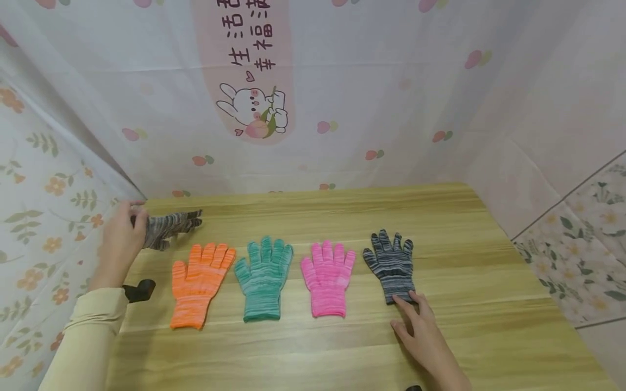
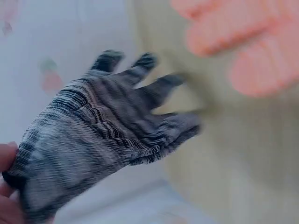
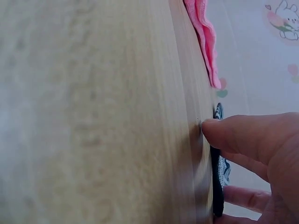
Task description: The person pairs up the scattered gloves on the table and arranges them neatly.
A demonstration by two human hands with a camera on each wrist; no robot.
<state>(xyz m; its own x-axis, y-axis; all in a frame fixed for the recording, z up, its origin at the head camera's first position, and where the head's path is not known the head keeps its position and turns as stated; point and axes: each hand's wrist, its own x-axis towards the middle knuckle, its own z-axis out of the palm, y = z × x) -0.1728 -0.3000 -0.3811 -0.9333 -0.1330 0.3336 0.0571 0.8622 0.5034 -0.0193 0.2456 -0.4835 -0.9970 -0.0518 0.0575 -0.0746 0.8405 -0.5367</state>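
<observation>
My left hand (image 1: pixel 121 236) pinches a grey-and-black striped knit glove (image 1: pixel 166 228) by its cuff, over the table's far left corner. In the left wrist view that glove (image 2: pixel 98 126) hangs with its fingers spread, while only a few of my own fingers (image 2: pixel 7 186) show at the cuff. At the right, a dark grey-and-black striped glove (image 1: pixel 393 267) lies flat, fingers pointing away. My right hand (image 1: pixel 424 339) rests its fingertips on that glove's cuff, the thumb held apart from it. The right wrist view shows the dark cuff (image 3: pixel 217 182) edge-on beside those fingers.
Between the two striped gloves lie an orange glove (image 1: pixel 198 282), a green glove (image 1: pixel 264 282) and a pink glove (image 1: pixel 329 282) in a row. The wood-grain table (image 1: pixel 313 353) meets a printed white curtain (image 1: pixel 371 98) behind and a floral cloth (image 1: pixel 44 217) at left.
</observation>
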